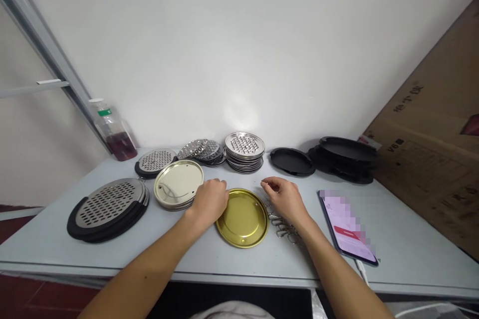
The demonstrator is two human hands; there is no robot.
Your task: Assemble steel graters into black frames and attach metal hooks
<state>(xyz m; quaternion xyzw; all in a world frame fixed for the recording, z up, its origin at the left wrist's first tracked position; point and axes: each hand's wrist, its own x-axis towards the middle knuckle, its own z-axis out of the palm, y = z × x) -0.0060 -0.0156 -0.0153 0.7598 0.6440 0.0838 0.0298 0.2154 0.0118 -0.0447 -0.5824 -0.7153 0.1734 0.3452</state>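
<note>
A shiny gold round lid (242, 219) with small holes near its rim is in front of me. My left hand (212, 198) is closed at the lid's upper left rim, its fingertips hidden. To the right of the lid, my right hand (285, 197) has its fingers curled and thumb and forefinger close together; anything pinched there is too small to make out. Several bent wire hooks (281, 224) lie beneath that hand and wrist. Left of my left hand is a stack of cream-coloured round lids (178, 183), with a thin wire lying on the top one.
Black-rimmed round graters (112, 204) sit at the left. Metal grater discs (245, 144) are stacked by the wall, with black round trays (346, 152) farther right. A phone (348, 227) with a cable, a bottle of dark red liquid (119, 139) and a cardboard box (430, 144) stand around.
</note>
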